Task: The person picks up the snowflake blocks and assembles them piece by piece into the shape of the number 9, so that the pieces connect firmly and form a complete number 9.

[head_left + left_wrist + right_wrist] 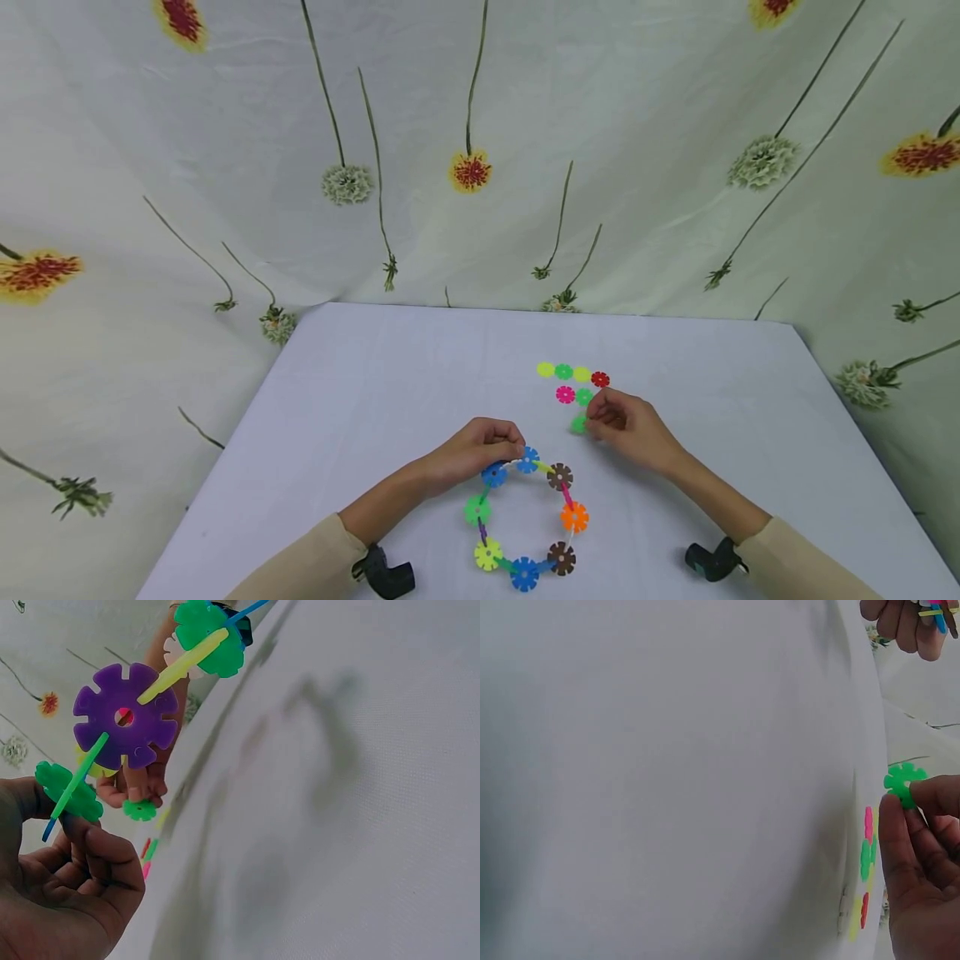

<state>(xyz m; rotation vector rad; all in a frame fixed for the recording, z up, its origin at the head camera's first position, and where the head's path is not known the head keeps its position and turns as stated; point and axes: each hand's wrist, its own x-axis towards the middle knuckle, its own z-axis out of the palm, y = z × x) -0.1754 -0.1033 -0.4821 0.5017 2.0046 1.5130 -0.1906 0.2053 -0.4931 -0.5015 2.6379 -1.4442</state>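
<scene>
Notched plastic flower discs are slotted together into a ring (525,572) of many colours. My left hand (487,442) pinches this ring at its far side, next to a blue disc (527,459). Seen from the left wrist, the thumb and fingers grip a green piece (71,791) of it, and a purple disc (124,716) stands farther along. My right hand (626,425) pinches a loose green flower disc (904,784) between thumb and fingertips. That hand is to the right of the ring and just in front of the loose discs on the table.
Loose discs lie in short rows on the white table, among them a pink one (565,395), a red one (600,379) and a yellow one (545,369). A flower-printed cloth (450,233) hangs behind the table. Black wrist cameras (390,577) are strapped to both forearms.
</scene>
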